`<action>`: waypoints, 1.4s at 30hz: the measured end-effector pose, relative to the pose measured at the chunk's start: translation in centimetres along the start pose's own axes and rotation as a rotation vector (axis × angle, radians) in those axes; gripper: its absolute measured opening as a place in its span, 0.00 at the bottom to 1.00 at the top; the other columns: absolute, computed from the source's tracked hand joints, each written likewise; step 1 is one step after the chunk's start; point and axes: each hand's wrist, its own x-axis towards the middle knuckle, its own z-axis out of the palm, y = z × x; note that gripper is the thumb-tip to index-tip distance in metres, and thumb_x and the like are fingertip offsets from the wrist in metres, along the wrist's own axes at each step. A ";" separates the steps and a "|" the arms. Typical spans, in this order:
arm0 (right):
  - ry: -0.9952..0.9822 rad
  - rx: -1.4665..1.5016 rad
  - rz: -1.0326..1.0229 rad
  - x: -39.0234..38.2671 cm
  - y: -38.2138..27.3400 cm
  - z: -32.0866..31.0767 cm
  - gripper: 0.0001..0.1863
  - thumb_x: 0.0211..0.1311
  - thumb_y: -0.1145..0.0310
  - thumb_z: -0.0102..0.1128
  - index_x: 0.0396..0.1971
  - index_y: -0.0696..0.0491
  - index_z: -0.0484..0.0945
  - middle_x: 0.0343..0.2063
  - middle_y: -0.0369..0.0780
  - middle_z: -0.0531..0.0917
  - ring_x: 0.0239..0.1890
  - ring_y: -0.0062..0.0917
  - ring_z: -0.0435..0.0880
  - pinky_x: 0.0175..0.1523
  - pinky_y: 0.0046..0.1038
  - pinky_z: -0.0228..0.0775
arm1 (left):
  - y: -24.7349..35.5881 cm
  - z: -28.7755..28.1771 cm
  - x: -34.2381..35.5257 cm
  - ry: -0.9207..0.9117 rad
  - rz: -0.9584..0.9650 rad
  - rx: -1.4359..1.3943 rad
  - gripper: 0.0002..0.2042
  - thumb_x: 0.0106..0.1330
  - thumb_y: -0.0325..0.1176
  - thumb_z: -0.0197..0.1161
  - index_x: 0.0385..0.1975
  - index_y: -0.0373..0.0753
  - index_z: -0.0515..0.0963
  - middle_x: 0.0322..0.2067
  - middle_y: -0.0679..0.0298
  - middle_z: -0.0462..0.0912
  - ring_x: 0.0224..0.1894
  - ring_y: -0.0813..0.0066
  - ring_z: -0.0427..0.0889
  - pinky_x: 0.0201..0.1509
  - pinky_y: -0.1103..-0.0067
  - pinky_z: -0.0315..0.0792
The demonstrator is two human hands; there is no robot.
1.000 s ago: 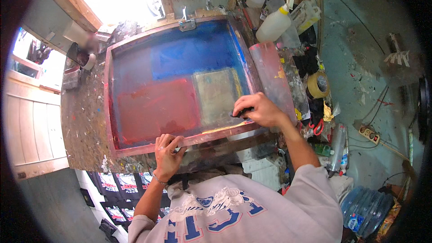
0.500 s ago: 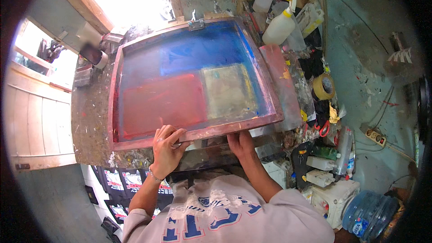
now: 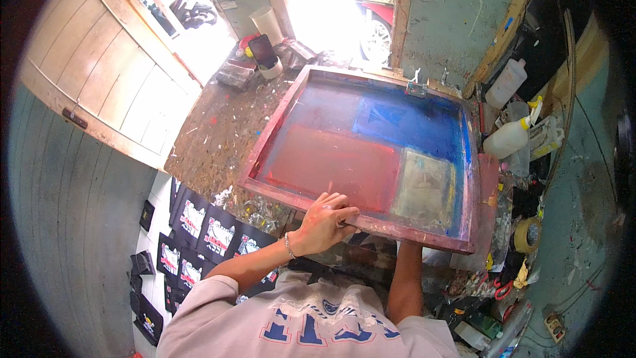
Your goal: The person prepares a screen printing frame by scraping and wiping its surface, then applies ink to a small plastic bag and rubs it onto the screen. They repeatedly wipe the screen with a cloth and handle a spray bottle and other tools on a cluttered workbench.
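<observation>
A screen printing frame [image 3: 298, 197] with a reddish wooden border is hinged by a metal clamp [image 3: 417, 88] at its far side. Its mesh carries red, blue and yellowish stained patches. The front edge appears raised off the worktable. My left hand [image 3: 326, 223] grips that front edge, fingers over the top and closed round the wood. Under the frame, right of my left hand, reaches my right arm [image 3: 407, 282]; the hand itself is hidden beneath the screen, so its fingers cannot be seen.
Right of the frame stand a spray bottle [image 3: 509, 138], a white bottle [image 3: 505, 83], a tape roll [image 3: 527, 235] and red-handled scissors [image 3: 503, 288]. A phone [image 3: 262, 52] leans at the far left of the stained table [image 3: 212, 134]. Black printed pieces [image 3: 218, 233] lie below, left.
My view has turned left, so the frame sits further right in the picture. My right hand has gone deeper under the frame, out of sight. My left hand keeps its grip.
</observation>
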 end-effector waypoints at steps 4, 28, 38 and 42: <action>-0.011 0.013 0.016 -0.4 -0.1 0.0 0.16 0.69 0.76 0.61 0.55 0.52 0.78 0.50 0.38 0.85 0.49 0.27 0.84 0.49 0.27 0.79 | 0.0 -0.1 0.2 -0.015 0.008 0.016 0.18 0.51 0.33 0.77 0.43 0.41 0.83 0.34 0.63 0.77 0.39 0.63 0.76 0.46 0.69 0.67; -0.350 0.449 0.133 -21.7 -16.3 -5.0 0.16 0.67 0.82 0.57 0.53 0.56 0.78 0.47 0.43 0.85 0.46 0.32 0.84 0.46 0.33 0.80 | -4.7 7.9 -2.9 -0.047 -0.109 0.039 0.19 0.46 0.33 0.80 0.39 0.39 0.84 0.32 0.63 0.78 0.39 0.59 0.75 0.47 0.67 0.69; -0.391 0.418 0.113 -19.8 -16.7 -2.6 0.15 0.69 0.79 0.59 0.54 0.55 0.77 0.43 0.40 0.83 0.40 0.26 0.79 0.39 0.27 0.71 | -4.6 7.9 -3.0 -0.036 -0.108 0.039 0.19 0.45 0.32 0.81 0.39 0.39 0.85 0.32 0.63 0.79 0.39 0.62 0.76 0.46 0.68 0.68; -0.345 0.398 0.131 -19.4 -16.4 -2.1 0.16 0.70 0.77 0.60 0.56 0.55 0.77 0.43 0.40 0.83 0.37 0.25 0.77 0.38 0.27 0.71 | -4.5 8.0 -3.1 -0.039 -0.114 0.042 0.19 0.45 0.32 0.81 0.39 0.39 0.85 0.32 0.63 0.79 0.38 0.62 0.76 0.46 0.68 0.69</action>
